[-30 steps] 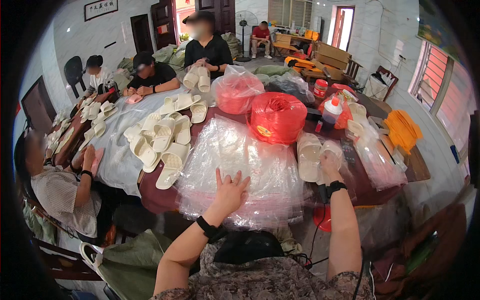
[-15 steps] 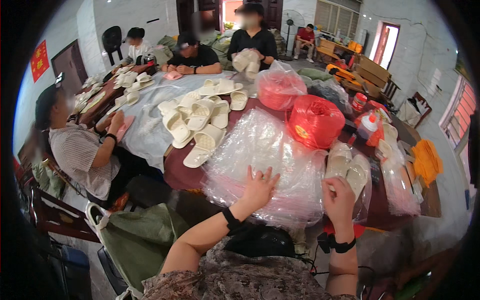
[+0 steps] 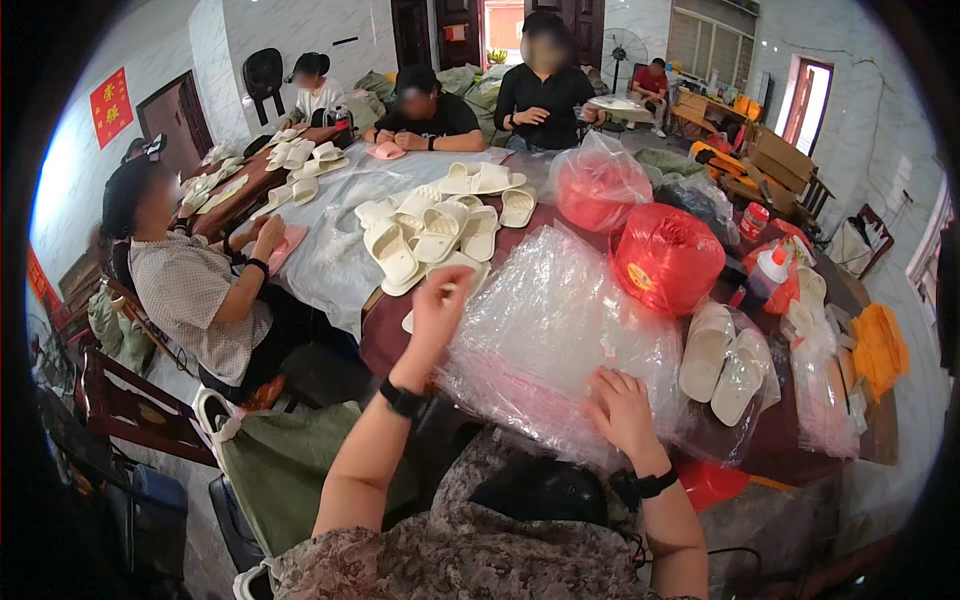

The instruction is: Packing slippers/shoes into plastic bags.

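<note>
My left hand [image 3: 440, 305] is raised over the near edge of a pile of cream slippers [image 3: 440, 230]. Its fingers are half bent and apart, in front of the nearest slipper [image 3: 478, 274], which they partly hide; contact is hard to make out. On a stack of clear plastic bags [image 3: 540, 310] with pink edges rests my right hand [image 3: 622, 408], fingers stretched out, holding nothing. Just right of that hand, a pair of slippers [image 3: 738, 375] lies in a clear bag on the dark red table [image 3: 385, 335].
Two rolls of red plastic twine [image 3: 668, 258] stand behind the bags. A bottle with a red cap [image 3: 768, 270] and an orange cloth [image 3: 880, 350] are at the right. Co-workers sit and stand around the table, one [image 3: 205, 290] at the left. A green sack [image 3: 300, 460] hangs beside me.
My left hand has gone from the bag stack to the slipper pile. My right hand has moved from the bagged pair onto the bags. The standing person no longer holds slippers. The view has shifted.
</note>
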A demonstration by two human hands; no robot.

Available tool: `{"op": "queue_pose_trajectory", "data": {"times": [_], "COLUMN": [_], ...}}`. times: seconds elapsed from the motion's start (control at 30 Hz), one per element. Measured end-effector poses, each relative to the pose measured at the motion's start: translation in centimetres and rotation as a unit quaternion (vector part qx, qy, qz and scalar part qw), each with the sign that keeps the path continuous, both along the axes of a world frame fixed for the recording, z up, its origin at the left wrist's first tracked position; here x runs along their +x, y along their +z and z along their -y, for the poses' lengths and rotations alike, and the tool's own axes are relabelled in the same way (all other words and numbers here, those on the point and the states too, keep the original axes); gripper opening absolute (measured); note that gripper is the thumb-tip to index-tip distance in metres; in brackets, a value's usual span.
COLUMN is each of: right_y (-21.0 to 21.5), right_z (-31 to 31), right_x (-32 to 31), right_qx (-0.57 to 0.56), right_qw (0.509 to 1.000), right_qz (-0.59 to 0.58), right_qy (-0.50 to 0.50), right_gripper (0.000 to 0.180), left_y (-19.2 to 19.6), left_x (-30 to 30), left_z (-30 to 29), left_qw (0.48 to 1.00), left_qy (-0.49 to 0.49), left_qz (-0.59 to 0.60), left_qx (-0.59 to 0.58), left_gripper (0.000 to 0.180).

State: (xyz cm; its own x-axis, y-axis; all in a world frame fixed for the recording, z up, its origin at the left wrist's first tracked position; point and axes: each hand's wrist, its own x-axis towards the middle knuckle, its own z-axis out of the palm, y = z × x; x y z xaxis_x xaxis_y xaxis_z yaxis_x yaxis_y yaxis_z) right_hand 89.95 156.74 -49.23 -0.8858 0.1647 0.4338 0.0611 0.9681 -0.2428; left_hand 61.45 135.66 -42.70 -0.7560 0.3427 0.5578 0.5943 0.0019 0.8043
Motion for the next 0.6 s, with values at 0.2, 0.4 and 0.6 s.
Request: {"op": "queue_pose_trajectory", "data": {"times": [0.2,0.4,0.6], "right_y": [-1.5,-1.9,-2.4], "right_z": [-0.3,1.0,0.5], "right_x": [-0.5,-0.4,-0.2], "right_qx": [-0.021,-0.029,-0.035], "right_qw": [1.0,0.998,0.997], "right_qz": [-0.003,-0.052,-0.07], "right_qy": [-0.019,-0.012,-0.017], "right_gripper": [0.046,0.046,0.046], "left_y": [-6.0,-7.6,-3.0], "left_x": [-9.3,-12.5,-11.2], "left_z": [-3.3,-2.4,-0.9], "left_qw": [0.949,0.865,0.867], "left_qy": [-0.016,-0.143,-0.135], "left_qz": [0.314,0.477,0.449], "left_qx": [-0.027,0.068,0.169], "left_gripper": [0.029,0.035,0.034]}}
